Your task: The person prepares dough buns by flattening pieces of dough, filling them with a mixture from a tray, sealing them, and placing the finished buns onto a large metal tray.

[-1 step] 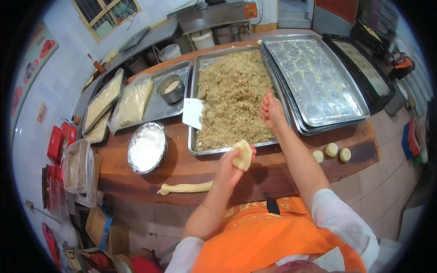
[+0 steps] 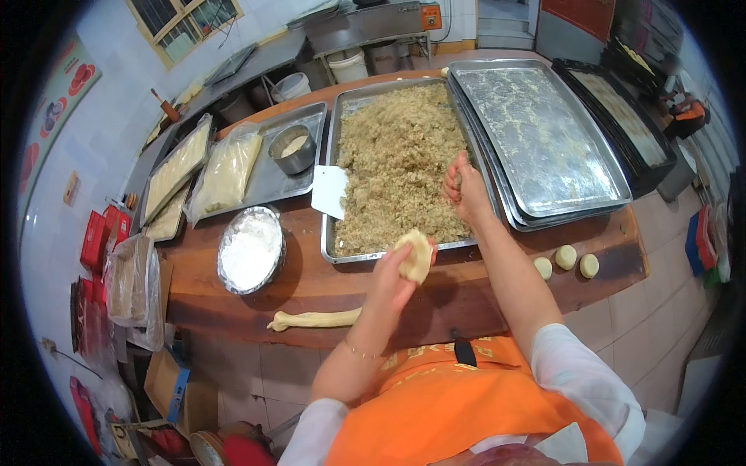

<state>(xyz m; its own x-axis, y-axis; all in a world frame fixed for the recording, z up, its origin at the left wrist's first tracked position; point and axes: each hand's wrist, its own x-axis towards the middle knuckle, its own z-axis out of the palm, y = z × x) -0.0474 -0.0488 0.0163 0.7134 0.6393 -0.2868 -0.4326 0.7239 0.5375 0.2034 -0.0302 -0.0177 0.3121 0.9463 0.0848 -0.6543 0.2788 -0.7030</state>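
My left hand [image 2: 400, 276] holds a flattened, pale dough disc [image 2: 416, 254] above the table's front edge. Just above the crumbly filling [image 2: 392, 155] in a large metal tray [image 2: 330, 233], my right hand [image 2: 465, 186] is closed around a small lump of the filling. A white flat scraper [image 2: 327, 192] lies at the tray's left rim. Below and left of my left hand, a long dough roll [image 2: 311, 320] lies on the wooden table [image 2: 194, 299]. Several small round dough pieces [image 2: 566, 256] sit to the right of my right forearm.
Stacked metal trays [image 2: 536, 132] and dark trays [image 2: 622, 116] stand right. A flour bowl [image 2: 250, 250], a tray [image 2: 272, 190] with bagged dough [image 2: 229, 163] and a steel container [image 2: 292, 155] are left. Counters and buckets [image 2: 346, 66] line the back. A co-worker [image 2: 685, 113] is at far right.
My right hand's fingers have curled slightly around some filling. The dough disc in my left hand has shifted and tilted a little.
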